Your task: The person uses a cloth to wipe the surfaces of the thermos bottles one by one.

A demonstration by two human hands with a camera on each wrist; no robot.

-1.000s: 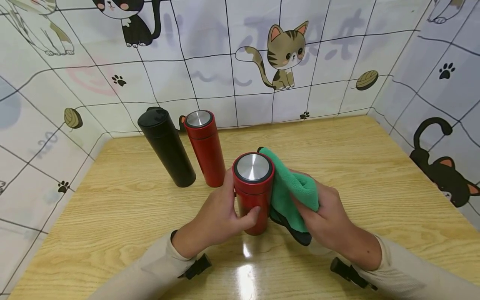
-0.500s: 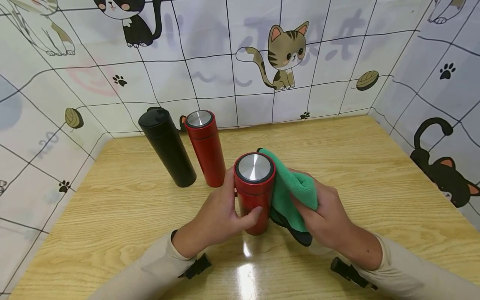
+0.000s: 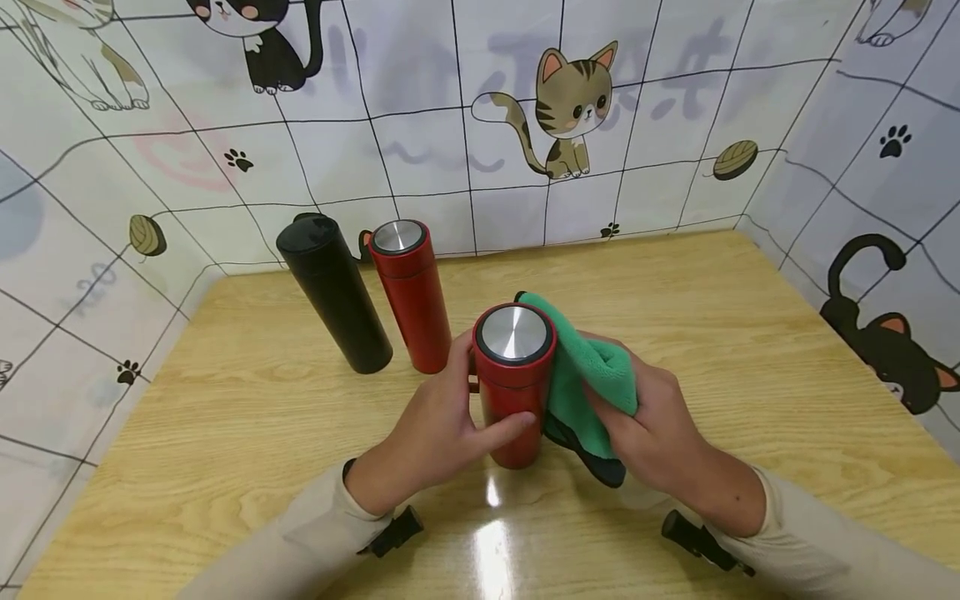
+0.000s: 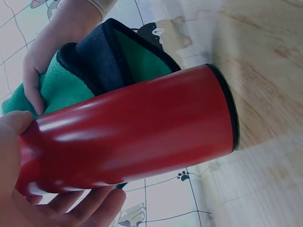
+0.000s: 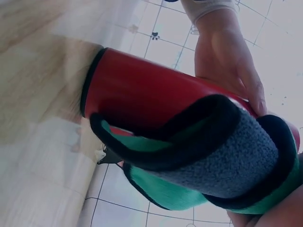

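Note:
My left hand (image 3: pixel 427 433) grips a red thermos bottle (image 3: pixel 516 385) from its left side, the thumb across the front. The bottle is upright, with a brushed silver lid top on it. In the left wrist view its red body (image 4: pixel 132 132) ends in a dark base ring at the tabletop. My right hand (image 3: pixel 652 421) holds a folded green cloth (image 3: pixel 573 358) against the bottle's right side. From the right wrist, the cloth (image 5: pixel 227 161) shows a dark grey reverse and black edging. Some of my right fingers are hidden behind the cloth.
Behind and left of my left hand stand a second red thermos bottle (image 3: pixel 411 300) and a black bottle (image 3: pixel 333 296), side by side. They are on a wood-grain table (image 3: pixel 240 433). White panels with cat drawings (image 3: pixel 420 158) enclose the back and sides.
The gripped red thermos bottle has shifted slightly to the right along with my left hand. My left thumb lies a bit further across its front. The cloth stays against the bottle's right side.

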